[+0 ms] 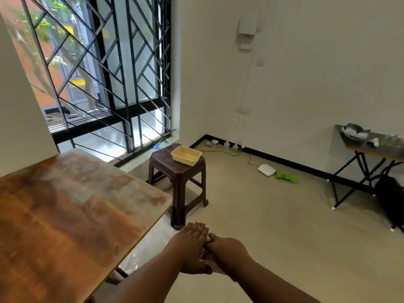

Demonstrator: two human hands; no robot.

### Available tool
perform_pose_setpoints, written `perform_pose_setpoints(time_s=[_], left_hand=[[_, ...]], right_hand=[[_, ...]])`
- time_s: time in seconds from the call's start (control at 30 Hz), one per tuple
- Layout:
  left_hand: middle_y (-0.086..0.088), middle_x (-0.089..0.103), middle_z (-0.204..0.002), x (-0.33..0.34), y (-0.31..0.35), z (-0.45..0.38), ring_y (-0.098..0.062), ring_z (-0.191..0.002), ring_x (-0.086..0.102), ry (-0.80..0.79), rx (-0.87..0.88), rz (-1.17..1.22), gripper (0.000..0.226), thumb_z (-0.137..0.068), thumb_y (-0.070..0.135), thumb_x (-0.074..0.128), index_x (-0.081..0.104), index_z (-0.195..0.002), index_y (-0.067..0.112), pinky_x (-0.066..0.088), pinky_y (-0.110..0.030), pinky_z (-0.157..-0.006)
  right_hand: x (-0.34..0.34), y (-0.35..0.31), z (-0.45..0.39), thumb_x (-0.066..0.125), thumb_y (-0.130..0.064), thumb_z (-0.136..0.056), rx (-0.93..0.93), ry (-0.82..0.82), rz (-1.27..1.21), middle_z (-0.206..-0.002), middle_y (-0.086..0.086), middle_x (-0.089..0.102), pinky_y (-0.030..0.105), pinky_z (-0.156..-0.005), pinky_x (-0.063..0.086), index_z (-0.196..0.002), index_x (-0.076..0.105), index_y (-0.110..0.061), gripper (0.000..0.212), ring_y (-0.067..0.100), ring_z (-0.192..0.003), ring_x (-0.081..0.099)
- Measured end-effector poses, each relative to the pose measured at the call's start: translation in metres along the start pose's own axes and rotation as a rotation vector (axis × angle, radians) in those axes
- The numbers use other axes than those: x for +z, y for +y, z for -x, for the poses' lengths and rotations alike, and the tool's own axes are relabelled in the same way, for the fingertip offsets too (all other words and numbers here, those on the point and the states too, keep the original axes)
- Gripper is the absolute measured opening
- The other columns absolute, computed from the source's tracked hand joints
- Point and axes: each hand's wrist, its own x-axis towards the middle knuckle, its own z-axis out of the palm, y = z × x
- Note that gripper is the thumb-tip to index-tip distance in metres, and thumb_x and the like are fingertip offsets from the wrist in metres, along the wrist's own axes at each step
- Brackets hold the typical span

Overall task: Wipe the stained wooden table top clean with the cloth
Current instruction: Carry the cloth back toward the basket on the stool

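Wooden, brown and blotched with pale stains, the rectangular desk top fills the left foreground. Both hands meet in the air to its right, above the beige floor. A light striped cloth is bunched between them: the left hand lies against it with straight fingers, while the right hand keeps a clenched grip around it. Beyond stands a dark brown plastic stool carrying a shallow yellow tray.

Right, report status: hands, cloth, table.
Left hand open, fingers straight; right hand grips the cloth between them. Both off the table, beside its edge. Top streaked; nothing on it.
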Motion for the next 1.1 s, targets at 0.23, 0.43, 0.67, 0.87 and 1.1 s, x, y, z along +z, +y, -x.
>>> perform_pose_setpoints(time_s=[0.23, 0.43, 0.67, 0.87, 1.1], left_hand=[[-0.007, -0.012, -0.162, -0.004, -0.043, -0.086, -0.022, -0.147, -0.018, -0.003, -0.157, -0.013, 0.109, -0.082, 0.082, 0.034, -0.010, -0.154, 0.013, -0.020, -0.032, -0.110], [-0.007, -0.014, -0.162, -0.029, -0.065, -0.172, -0.020, -0.147, -0.019, 0.003, -0.289, 0.017, 0.110, -0.082, 0.082, 0.034, -0.010, -0.154, 0.012, -0.020, -0.032, -0.110], [-0.007, -0.012, -0.162, -0.035, -0.096, -0.227, -0.020, -0.146, -0.019, -0.010, -0.404, 0.088, 0.113, -0.079, 0.085, 0.034, -0.009, -0.154, 0.013, -0.018, -0.032, -0.111], [-0.009, -0.011, -0.162, -0.036, -0.164, -0.276, -0.022, -0.148, -0.016, -0.004, -0.476, 0.113, 0.113, -0.081, 0.082, 0.038, -0.009, -0.154, 0.011, -0.016, -0.034, -0.113], [-0.010, -0.011, -0.162, -0.060, -0.259, -0.345, -0.022, -0.148, -0.015, 0.001, -0.469, 0.132, 0.110, -0.083, 0.079, 0.038, -0.009, -0.153, 0.009, -0.019, -0.033, -0.110]], right_hand=[[-0.009, 0.077, -0.081, 0.055, -0.027, -0.092, -0.038, 0.030, 0.033, -0.146, 0.010, 0.040, 0.041, -0.087, 0.050, -0.138, 0.041, -0.020, 0.048, 0.034, -0.113, 0.056], [-0.023, 0.154, -0.145, 0.057, -0.025, -0.091, -0.140, 0.005, 0.047, -0.143, 0.011, 0.042, 0.040, -0.082, 0.049, -0.134, 0.046, -0.018, 0.045, 0.036, -0.107, 0.057], [-0.038, 0.210, -0.221, 0.056, -0.029, -0.091, -0.214, -0.032, 0.048, -0.136, 0.010, 0.049, 0.037, -0.089, 0.046, -0.133, 0.048, -0.019, 0.044, 0.032, -0.112, 0.056], [-0.041, 0.233, -0.308, 0.054, -0.029, -0.091, -0.247, -0.001, 0.024, -0.143, 0.006, 0.046, 0.036, -0.094, 0.045, -0.134, 0.046, -0.027, 0.043, 0.029, -0.119, 0.053], [-0.073, 0.255, -0.415, 0.052, -0.032, -0.091, -0.210, -0.010, 0.027, -0.138, 0.005, 0.050, 0.035, -0.091, 0.046, -0.134, 0.046, -0.030, 0.044, 0.028, -0.115, 0.056]])
